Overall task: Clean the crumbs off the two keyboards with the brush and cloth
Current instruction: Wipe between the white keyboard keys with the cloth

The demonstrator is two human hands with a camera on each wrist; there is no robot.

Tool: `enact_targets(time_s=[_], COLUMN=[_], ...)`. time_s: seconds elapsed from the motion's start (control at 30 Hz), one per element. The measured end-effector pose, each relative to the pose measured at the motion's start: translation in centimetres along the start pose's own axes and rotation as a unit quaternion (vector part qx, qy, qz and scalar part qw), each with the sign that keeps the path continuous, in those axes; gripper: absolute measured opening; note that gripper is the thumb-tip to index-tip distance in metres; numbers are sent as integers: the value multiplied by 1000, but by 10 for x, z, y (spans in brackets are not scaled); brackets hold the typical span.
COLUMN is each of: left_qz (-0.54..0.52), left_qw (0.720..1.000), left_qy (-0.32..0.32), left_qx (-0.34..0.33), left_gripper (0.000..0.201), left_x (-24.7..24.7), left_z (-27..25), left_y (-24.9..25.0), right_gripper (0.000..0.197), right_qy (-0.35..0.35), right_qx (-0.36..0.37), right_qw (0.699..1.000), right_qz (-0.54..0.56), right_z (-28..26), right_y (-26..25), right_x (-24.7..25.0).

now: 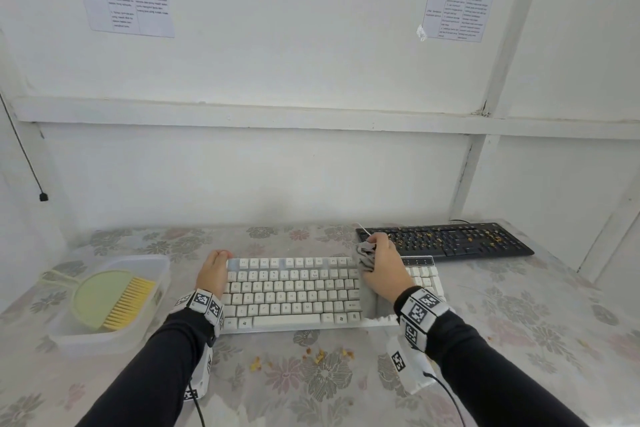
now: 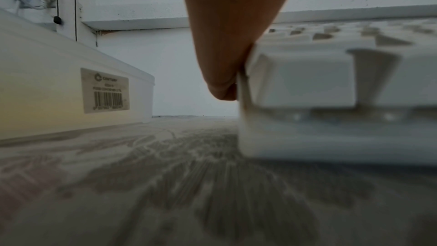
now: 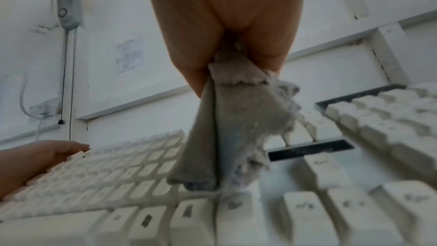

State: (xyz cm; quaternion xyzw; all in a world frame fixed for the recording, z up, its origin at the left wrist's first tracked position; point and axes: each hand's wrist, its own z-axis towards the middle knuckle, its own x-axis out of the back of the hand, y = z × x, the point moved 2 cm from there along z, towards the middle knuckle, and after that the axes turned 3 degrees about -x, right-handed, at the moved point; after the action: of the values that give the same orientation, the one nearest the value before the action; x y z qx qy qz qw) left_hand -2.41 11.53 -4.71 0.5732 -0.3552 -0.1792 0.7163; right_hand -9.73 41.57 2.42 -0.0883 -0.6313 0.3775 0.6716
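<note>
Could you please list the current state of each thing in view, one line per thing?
White keyboard: keys look crumb-free, braced at its left end.
Black keyboard: crumbs scattered over the keys, untouched.
Grey cloth: bunched, on the white keyboard.
Brush: lying in the plastic container.
Crumbs on the table: loose, in front of the white keyboard.
Left hand: pressed against the keyboard's edge.
Right hand: grips the cloth.

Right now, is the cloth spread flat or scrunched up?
Scrunched up. The right hand grips the cloth in a bunch, its folds hanging down onto the white keyboard.
</note>
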Motion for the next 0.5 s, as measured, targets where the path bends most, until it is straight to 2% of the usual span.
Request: enact_targets(time_s=[0.07, 0.27, 0.37, 0.43, 0.5], left_qz=[0, 7, 8, 5, 2], left_qw=[1000, 1000, 1000, 1000, 1000], left_qy=[1, 0, 3, 5, 4], left_qx=[1, -4, -5, -3, -1], left_gripper=[22, 22, 22, 21, 21], left_x=[0, 0, 0, 0, -1], left_z=[0, 1, 1, 2, 3], left_y=[1, 0, -1, -1, -2], right_gripper=[44, 30, 24, 4, 27], right_qy=[-3, 5, -65, -106, -130], right_qx=[2, 5, -26, -52, -58], right_qw=[1000, 996, 992, 985, 980], right_qz=[-9, -90, -105, -125, -138], right_z=[4, 8, 8, 3, -2], right_y=[-4, -8, -10, -12, -10], right_x=[-9, -25, -27, -30, -33])
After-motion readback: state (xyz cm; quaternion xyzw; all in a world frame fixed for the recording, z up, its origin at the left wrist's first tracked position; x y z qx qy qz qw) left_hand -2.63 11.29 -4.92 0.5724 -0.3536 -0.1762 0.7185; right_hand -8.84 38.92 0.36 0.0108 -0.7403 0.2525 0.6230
